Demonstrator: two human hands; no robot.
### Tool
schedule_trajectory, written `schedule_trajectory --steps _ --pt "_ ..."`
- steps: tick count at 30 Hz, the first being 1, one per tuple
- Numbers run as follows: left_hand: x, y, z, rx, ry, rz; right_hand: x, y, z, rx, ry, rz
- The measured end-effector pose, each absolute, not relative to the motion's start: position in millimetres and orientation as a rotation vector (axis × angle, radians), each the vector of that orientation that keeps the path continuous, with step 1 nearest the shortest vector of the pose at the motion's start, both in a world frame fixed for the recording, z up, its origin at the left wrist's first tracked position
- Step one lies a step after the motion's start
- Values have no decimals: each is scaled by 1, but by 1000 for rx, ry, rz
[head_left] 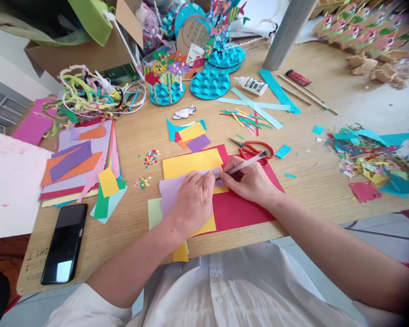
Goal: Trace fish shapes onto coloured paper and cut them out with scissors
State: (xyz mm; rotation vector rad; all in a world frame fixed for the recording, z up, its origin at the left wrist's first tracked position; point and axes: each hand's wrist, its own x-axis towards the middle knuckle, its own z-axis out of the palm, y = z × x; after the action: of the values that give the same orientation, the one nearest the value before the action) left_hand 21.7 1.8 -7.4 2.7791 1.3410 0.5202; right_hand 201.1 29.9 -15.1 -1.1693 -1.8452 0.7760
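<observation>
now, nearest the body, the left hand (196, 200) lies over a purple paper (168, 193), fingers bent and close together; whether they pinch anything, the view can't tell. yellow paper (191, 163) and red paper (250, 211) lie beneath. just to its right, the right hand (252, 181) pinches a pen (247, 164), tip down by the left fingertips over the purple paper's right part, its long axis slanting up and away rightward. beyond are scissors (250, 148), then a glue bottle (252, 86).

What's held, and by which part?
Right hand: a pen, gripped near its writing tip. Left hand rests on lavender paper.
</observation>
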Motion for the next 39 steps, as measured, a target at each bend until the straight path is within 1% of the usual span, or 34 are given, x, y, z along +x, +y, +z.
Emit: schedule_trajectory --steps 18,25,39 --pt "22 2 -9 2797 1321 534 201 29 -15 -1238 -1826 717" --pt "21 2 -8 2849 1296 487 201 28 -16 -1241 -1861 662" --pt "19 1 -12 2882 1284 449 201 28 -10 -1267 -1852 659"
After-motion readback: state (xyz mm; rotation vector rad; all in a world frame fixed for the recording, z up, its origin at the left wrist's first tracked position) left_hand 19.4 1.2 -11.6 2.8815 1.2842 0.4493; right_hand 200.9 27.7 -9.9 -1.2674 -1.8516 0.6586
